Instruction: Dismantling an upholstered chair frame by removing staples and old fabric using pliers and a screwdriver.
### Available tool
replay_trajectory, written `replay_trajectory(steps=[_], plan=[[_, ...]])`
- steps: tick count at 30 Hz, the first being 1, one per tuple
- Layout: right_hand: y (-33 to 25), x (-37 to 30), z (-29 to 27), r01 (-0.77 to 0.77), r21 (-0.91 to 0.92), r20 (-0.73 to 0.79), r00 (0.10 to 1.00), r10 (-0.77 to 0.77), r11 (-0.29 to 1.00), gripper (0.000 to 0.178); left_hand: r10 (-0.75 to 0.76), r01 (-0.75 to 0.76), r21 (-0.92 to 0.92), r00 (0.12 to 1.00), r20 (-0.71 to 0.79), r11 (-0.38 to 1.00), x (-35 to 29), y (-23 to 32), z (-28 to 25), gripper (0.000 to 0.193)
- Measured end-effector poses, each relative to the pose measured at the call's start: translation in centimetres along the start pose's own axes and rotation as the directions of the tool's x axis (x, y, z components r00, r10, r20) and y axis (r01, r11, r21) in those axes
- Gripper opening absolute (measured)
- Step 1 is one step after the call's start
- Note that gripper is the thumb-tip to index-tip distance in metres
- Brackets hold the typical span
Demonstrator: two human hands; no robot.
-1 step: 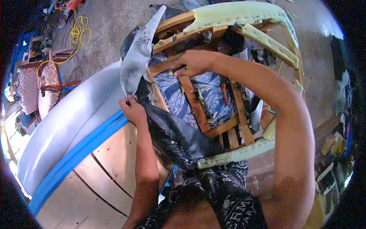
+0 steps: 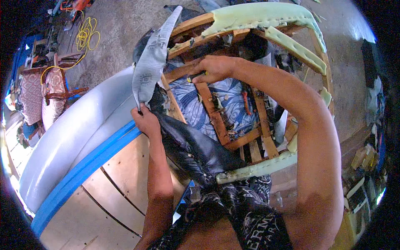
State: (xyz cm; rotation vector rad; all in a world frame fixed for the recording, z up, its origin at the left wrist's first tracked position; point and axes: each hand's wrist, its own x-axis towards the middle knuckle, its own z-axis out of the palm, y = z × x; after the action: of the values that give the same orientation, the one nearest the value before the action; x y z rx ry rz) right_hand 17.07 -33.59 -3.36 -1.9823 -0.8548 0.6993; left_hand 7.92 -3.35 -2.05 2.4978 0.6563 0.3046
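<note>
My left hand [image 2: 146, 118] pinches the lower end of a grey fabric strip [image 2: 152, 66] that stands up along the left side of a stripped wooden chair frame [image 2: 212, 118]. My right hand [image 2: 216, 68] reaches over the frame and grips a small tool with a yellow-green handle [image 2: 193, 77] against a wooden rail. Pale green foam [image 2: 258, 16] lines the frame's far and right rims. Black leather-like covering [image 2: 191, 150] hangs from the frame toward my lap. Blue patterned cloth [image 2: 193, 106] shows through the frame's slats.
A curved grey cushion with a blue edge [image 2: 71, 137] lies at my left on a wooden panel [image 2: 121, 179]. A yellow cable [image 2: 87, 35] and tools sit on the concrete floor far left, near patterned chairs [image 2: 46, 96]. Clutter lines the right edge [image 2: 362, 166].
</note>
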Motion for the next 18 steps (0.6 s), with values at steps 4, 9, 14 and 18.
replay_trajectory(steps=[4, 9, 14, 18], plan=[[0.5, 1.1, 0.3, -0.106, -0.043, 0.073, 0.991, 0.109, 0.993, 0.051, -0.089, 0.089, 0.015, 0.995, 0.038, 0.996, 0.4, -1.4, -0.6, 0.031], [-3.3, -1.0, 1.9, -0.243, -0.06, -0.012, 0.97, 0.243, 0.968, 0.049, -0.073, 0.074, 0.044, 0.997, -0.031, 0.996, -0.1, -0.9, 0.5, 0.033], [1.3, -0.5, 3.7, 0.029, 0.009, -0.181, 0.983, -0.027, 1.0, 0.046, -0.056, 0.057, 0.012, 0.996, -0.066, 0.998, 0.5, -1.1, 1.0, 0.031], [1.6, -0.2, 4.6, -0.01, 0.034, -0.145, 0.989, 0.015, 0.999, 0.046, -0.112, 0.108, -0.078, 0.993, -0.045, 0.991, 0.3, -1.3, 0.6, 0.03]])
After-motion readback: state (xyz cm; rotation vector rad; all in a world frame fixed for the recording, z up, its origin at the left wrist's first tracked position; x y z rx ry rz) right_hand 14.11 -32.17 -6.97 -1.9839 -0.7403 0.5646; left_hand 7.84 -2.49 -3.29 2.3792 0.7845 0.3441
